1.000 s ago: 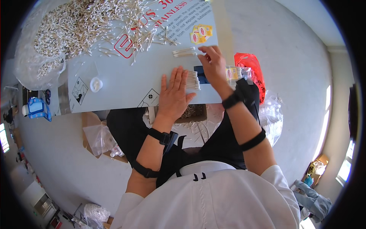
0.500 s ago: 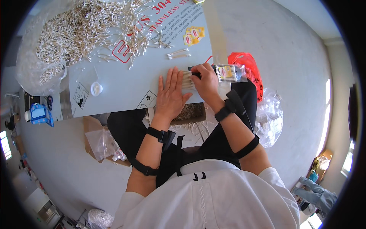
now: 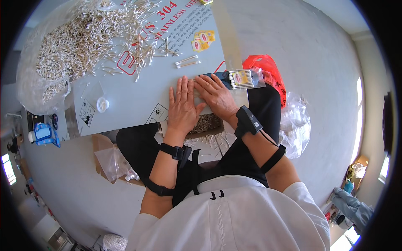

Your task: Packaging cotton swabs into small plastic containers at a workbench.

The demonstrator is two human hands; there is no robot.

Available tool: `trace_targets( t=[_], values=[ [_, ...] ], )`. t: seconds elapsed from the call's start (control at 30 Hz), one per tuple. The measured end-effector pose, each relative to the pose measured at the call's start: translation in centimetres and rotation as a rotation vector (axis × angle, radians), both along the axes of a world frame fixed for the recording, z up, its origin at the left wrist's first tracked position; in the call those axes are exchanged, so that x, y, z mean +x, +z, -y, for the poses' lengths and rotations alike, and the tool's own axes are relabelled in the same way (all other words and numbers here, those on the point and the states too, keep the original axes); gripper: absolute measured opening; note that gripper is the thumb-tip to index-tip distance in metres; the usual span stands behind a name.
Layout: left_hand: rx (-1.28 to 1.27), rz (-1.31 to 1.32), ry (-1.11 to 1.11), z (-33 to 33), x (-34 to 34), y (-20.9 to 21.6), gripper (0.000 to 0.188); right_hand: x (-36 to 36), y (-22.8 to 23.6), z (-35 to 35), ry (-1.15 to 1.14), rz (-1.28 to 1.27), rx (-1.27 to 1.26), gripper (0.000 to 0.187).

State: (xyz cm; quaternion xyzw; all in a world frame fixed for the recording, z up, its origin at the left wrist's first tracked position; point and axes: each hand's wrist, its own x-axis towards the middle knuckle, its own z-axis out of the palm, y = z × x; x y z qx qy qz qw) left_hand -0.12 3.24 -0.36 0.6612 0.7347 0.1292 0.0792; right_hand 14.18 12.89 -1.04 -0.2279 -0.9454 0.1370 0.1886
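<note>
My left hand (image 3: 182,106) lies flat on the table's edge area, fingers stretched out and together. Beside it, my right hand (image 3: 216,97) rests flat too, its fingers pointing up and left toward the left fingertips. Under and between the two hands is a row of cotton swabs (image 3: 197,98), mostly hidden by them. Just right of my right hand, a clear packet of cotton swabs (image 3: 240,79) with a yellow label lies on a dark strip (image 3: 224,79). Beyond the hands, a few loose swabs (image 3: 187,62) and several yellow labels (image 3: 203,41) lie on the table.
A large heap of cotton swabs (image 3: 79,50) spills from a clear bag at the far left. A small white tub (image 3: 102,104) stands nearer. Red (image 3: 268,69) and clear plastic bags (image 3: 295,129) are at right. A box of swabs (image 3: 207,125) sits below the table edge.
My right hand has let go of a small dark object, opened and laid itself flat over the swabs beside my left hand. The view has shifted slightly.
</note>
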Motion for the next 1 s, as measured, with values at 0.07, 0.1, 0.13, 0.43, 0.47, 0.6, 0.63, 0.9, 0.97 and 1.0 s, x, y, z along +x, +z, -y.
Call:
trace_targets(
  t=[0.07, 0.1, 0.13, 0.43, 0.47, 0.6, 0.63, 0.9, 0.97, 1.0],
  values=[
    [0.009, -0.017, 0.013, -0.4, 0.7, -0.1, 0.085, 0.2, -0.1, -0.6, 0.008, -0.01, 0.021, 0.053],
    [0.011, -0.002, 0.016, -0.7, 1.2, -0.1, 0.085, 0.6, -0.2, -0.9, -0.001, -0.013, 0.036, 0.052],
    [0.014, 0.014, 0.019, -1.1, 1.6, -0.1, 0.085, 1.0, -0.3, -1.2, -0.011, -0.016, 0.052, 0.051],
    [0.047, 0.081, -0.025, -3.1, 4.2, -0.2, 0.087, 3.6, 0.0, -2.4, -0.067, 0.026, 0.093, 0.05],
    [0.049, 0.08, -0.024, -3.3, 4.5, -0.3, 0.087, 3.9, 0.1, -2.5, -0.067, 0.025, 0.095, 0.05],
    [0.072, 0.126, -0.04, -3.8, 4.9, -0.4, 0.083, 4.6, 0.0, -2.5, -0.154, -0.098, -0.042, 0.047],
    [0.064, 0.145, -0.041, -3.9, 4.9, -0.4, 0.081, 4.8, -0.1, -2.4, -0.217, -0.213, -0.179, 0.046],
    [0.501, 0.912, 0.226, -5.1, 3.7, -0.6, 0.054, 1.8, -0.1, -1.3, -0.433, -0.9, -0.786, 0.035],
    [0.569, 1.132, 0.258, -6.0, 3.6, -0.9, 0.05, 1.2, -0.3, -1.3, -0.412, -0.902, -0.744, 0.035],
    [0.569, 1.128, 0.262, -6.2, 3.6, -1.1, 0.05, 0.9, -0.3, -1.4, -0.409, -0.903, -0.748, 0.035]
  ],
)
